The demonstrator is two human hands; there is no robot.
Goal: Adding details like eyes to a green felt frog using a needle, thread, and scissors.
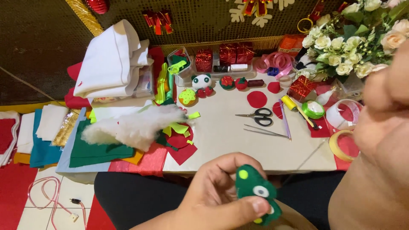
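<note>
Closest to the lens, blurred and filling the right edge: right hand (379,140), raised, fingers bunched together, grip impossible to tell. Below and beside it, left hand (217,196) clenched around a small green felt ornament (255,194) with yellow dots and a white eye, thumb pressed along its lower edge, held above the lap. Beyond the left hand, on the pale counter (221,136): black-handled scissors (257,116) and thin tweezers (266,131) straight ahead, well apart from the fingers. Further off and to the left of that hand, a tuft of white stuffing (132,127) lying on green felt sheets (96,149) and red scraps. Under the right hand, a roll of yellowish tape (338,145); just past it, a green ribbon spool (314,109). Far behind the right hand, a white flower bouquet (345,47). Far ahead of the left hand, small finished felt figures (200,85) in a row.
</note>
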